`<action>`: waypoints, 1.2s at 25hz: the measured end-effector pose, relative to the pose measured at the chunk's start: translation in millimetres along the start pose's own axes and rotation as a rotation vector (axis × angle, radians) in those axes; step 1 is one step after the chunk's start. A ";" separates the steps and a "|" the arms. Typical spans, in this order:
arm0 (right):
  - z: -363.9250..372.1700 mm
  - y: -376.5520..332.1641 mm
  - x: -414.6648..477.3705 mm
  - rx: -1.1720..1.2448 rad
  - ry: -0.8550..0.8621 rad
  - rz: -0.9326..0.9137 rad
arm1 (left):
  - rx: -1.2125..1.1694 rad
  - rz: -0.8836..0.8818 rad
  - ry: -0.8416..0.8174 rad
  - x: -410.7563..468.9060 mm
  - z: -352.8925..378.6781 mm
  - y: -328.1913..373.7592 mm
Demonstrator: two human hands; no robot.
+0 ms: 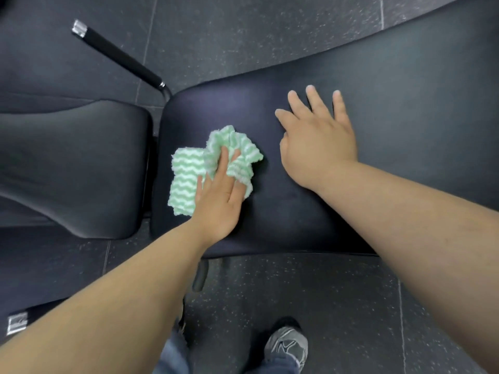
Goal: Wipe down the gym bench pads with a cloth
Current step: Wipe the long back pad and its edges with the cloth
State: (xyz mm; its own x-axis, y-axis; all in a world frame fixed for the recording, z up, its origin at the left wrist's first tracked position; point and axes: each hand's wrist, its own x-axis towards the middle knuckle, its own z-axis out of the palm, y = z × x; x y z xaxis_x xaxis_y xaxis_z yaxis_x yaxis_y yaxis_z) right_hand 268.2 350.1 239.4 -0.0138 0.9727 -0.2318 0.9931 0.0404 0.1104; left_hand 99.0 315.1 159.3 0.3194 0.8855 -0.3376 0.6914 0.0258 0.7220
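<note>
A green-and-white wavy-striped cloth (189, 174) lies bunched on the left end of the long black bench pad (391, 103). My left hand (220, 203) presses down on the cloth, fingers dug into its folds. My right hand (318, 139) rests flat on the pad to the right of the cloth, fingers spread, holding nothing. A second black pad, the seat (81, 168), sits to the left across a narrow gap.
A black handle with a chrome end (118, 54) sticks out over the floor at the upper left. Dark speckled rubber floor (337, 292) surrounds the bench. My grey shoe (287, 346) stands below the pad's near edge. A black frame part (199, 276) hangs under the pad.
</note>
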 end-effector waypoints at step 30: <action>5.4 15.7 -31.1 0.123 0.144 0.078 | 0.158 -0.071 -0.007 -97.9 37.9 8.3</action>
State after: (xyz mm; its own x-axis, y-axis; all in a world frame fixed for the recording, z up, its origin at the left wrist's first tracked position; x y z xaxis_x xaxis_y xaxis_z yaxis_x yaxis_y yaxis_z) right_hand 284.8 319.3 243.1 0.0558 0.9947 -0.0861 0.9984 -0.0558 0.0017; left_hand 98.1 211.0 175.4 0.2702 0.8806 -0.3892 0.8053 0.0149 0.5926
